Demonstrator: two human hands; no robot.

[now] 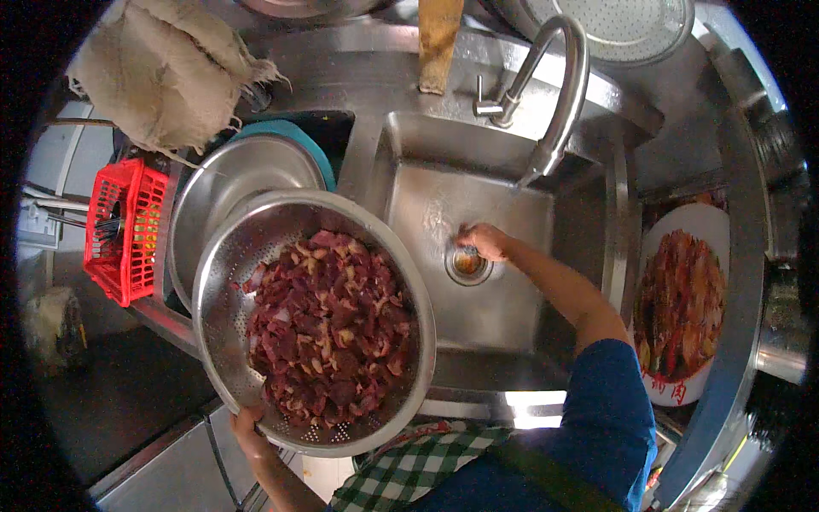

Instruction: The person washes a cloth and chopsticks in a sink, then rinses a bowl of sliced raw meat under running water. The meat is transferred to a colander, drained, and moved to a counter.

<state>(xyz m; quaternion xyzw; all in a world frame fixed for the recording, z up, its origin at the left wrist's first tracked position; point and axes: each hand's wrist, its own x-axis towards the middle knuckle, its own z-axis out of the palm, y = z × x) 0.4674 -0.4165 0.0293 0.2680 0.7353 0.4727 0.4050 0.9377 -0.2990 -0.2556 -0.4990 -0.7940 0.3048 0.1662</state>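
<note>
My left hand (248, 430) grips the lower left rim of a large stainless steel colander (221, 333), tilted above the left side of the sink. Chopped dark red raw meat (333, 326) with paler yellowish bits is heaped in it, and bare perforated wall shows at its upper left. My right hand (481, 240) reaches down into the sink basin (467, 326), at the upper edge of the drain (468, 267). Its fingers are curled and partly hidden, so whether they hold something is unclear. Brownish matter shows inside the drain.
The gooseneck faucet (566, 89) arches over the basin's far right. Behind the colander sit a metal bowl (256, 163) and a teal basin (313, 144). A red plastic basket (131, 230) and a frayed cloth (166, 77) are at left. A meat-dish picture (684, 301) lies right.
</note>
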